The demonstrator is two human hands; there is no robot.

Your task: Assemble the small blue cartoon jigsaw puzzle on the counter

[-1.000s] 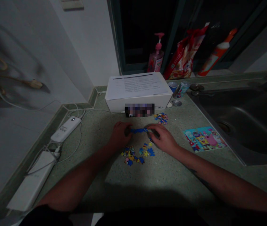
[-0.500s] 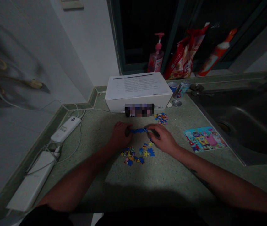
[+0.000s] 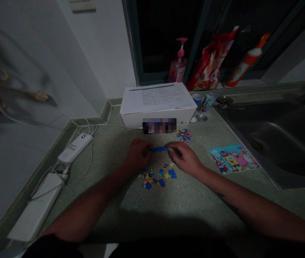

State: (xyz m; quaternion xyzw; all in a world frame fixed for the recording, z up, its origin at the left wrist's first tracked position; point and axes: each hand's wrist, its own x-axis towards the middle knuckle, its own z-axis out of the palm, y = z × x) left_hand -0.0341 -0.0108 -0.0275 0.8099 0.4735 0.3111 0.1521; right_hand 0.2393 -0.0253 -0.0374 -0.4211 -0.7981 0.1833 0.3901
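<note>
The fingers of the left hand [image 3: 137, 156] and right hand [image 3: 186, 158] stay curled closed on either end of a blue strip of joined cardboard jigsaw pieces [image 3: 158, 149], with no visible shift in their grip. Loose multicoloured jigsaw pieces [image 3: 152, 178] lie just below the hands on the speckled green desk [image 3: 184, 204], a smaller heap of pieces [image 3: 184, 135] sits beyond, and a cartoon picture card [image 3: 233, 158] lies to the right.

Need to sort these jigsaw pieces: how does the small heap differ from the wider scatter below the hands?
The small heap is compact; the wider scatter spreads in loose clusters. The small heap lies close to the white box; the wider scatter lies farther from it. The wider scatter shows bigger blue patches. Both are colourful pieces on the speckled countertop.
</note>
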